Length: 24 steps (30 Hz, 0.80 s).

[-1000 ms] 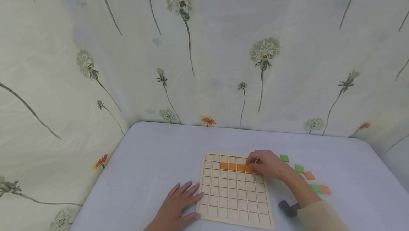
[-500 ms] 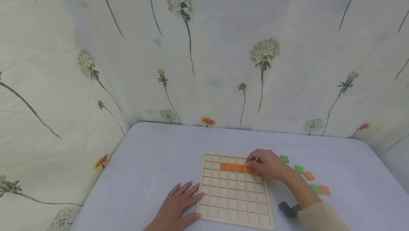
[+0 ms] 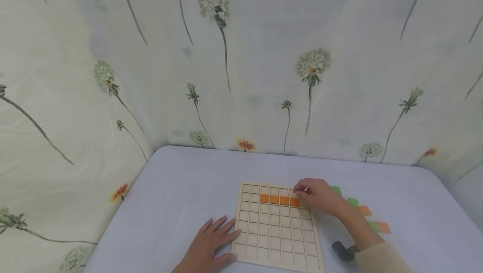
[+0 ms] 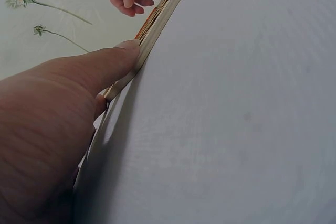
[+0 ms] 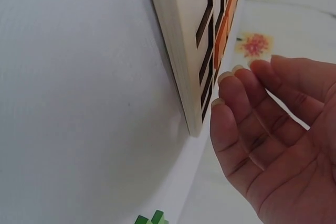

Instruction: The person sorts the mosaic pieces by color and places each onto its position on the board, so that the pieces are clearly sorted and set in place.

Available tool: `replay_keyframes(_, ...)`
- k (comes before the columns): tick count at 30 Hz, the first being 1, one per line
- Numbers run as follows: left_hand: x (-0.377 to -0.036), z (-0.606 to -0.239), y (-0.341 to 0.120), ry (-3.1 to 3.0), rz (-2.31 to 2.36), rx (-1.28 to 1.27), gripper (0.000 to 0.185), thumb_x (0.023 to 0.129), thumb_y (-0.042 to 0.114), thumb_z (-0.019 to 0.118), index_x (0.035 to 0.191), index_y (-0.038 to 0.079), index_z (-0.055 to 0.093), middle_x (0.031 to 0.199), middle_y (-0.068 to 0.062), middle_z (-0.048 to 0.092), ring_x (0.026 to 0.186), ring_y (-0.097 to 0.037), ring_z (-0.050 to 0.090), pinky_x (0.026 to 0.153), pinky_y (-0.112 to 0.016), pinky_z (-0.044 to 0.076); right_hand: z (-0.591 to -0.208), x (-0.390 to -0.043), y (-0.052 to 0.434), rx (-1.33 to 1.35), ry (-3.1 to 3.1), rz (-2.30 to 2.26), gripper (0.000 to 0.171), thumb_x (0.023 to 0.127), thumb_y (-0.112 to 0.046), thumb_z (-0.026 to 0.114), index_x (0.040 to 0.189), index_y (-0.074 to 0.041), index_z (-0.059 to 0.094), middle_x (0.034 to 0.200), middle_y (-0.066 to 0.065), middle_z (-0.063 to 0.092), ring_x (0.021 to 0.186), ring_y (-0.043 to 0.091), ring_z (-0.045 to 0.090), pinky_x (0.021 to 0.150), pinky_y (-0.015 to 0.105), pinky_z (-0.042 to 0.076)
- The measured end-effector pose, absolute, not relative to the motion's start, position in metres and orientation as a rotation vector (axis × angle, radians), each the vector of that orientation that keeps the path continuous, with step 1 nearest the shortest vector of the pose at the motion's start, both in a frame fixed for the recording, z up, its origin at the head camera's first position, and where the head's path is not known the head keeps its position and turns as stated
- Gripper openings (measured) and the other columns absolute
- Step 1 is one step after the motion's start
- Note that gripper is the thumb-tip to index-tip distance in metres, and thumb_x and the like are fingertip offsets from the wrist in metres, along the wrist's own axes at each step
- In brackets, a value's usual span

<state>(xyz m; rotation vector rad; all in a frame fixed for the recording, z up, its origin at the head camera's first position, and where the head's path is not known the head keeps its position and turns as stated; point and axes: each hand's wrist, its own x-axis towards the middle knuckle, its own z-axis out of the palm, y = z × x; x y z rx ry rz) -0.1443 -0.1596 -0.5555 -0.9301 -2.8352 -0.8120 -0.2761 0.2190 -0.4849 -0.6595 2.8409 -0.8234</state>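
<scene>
Right hand (image 3: 318, 195) loosely curled, empty, at 1 o'clock on grid board (image 3: 277, 239), beside orange tiles (image 3: 279, 200); left hand (image 3: 211, 243) flat, bracing at 9 o'clock. Risk: knuckles nudging tiles from cells.

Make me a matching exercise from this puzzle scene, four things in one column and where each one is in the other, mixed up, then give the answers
Things:
1. left hand
2. right hand
3. orange tiles
4. green tile

Places:
A. seated in a row in the wooden grid board, near its far edge
B. loose on the table, right of the board
C. flat on the table, fingers against the board's left edge
D. above the board's far right corner, fingers loosely curled, nothing in its grip

Pairs: 1-C, 2-D, 3-A, 4-B
</scene>
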Motion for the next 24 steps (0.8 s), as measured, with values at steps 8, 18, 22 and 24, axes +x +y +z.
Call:
replay_keyframes(8,-0.144,-0.553,-0.159,-2.832,-0.789,-0.935,0.059,0.102,0.058,0.057,0.149,0.023,0.061,0.159,0.0,0.049,0.15,-0.029,0.039,0.118,-0.065,0.031,-0.483,-0.273,0.229,-0.674,2.863,-0.846,0.009,0.1,-0.015,0.069,0.106,-0.014,0.076,0.098,-0.009,0.07,0.087,0.012,0.062,0.076,0.035,0.055)
replay_keyframes(18,-0.145,-0.553,-0.159,-2.869,-0.818,-0.917,0.06,0.101,0.058,0.058,0.151,0.024,0.059,0.161,0.001,0.047,0.153,-0.028,0.036,0.12,-0.064,0.027,-0.475,-0.27,0.24,-0.687,2.886,-0.824,0.012,0.101,-0.016,0.068,0.109,-0.012,0.076,0.097,-0.008,0.07,0.088,0.012,0.062,0.076,0.036,0.055)
replay_keyframes(22,-0.145,-0.553,-0.159,-2.873,-0.822,-0.918,0.06,0.101,0.059,0.058,0.15,0.023,0.06,0.161,0.001,0.047,0.152,-0.028,0.036,0.12,-0.065,0.027,-0.472,-0.269,0.247,-0.646,2.89,-0.807,0.012,0.102,-0.017,0.068,0.109,-0.012,0.076,0.099,-0.008,0.07,0.089,0.013,0.062,0.075,0.036,0.055)
replay_keyframes(24,-0.145,-0.553,-0.159,-2.87,-0.822,-0.918,0.06,0.101,0.059,0.058,0.15,0.023,0.06,0.161,0.0,0.047,0.152,-0.028,0.037,0.119,-0.065,0.027,-0.471,-0.269,0.251,-0.622,2.896,-0.782,0.012,0.102,-0.018,0.068,0.109,-0.013,0.076,0.1,-0.007,0.07,0.09,0.014,0.062,0.076,0.036,0.055)
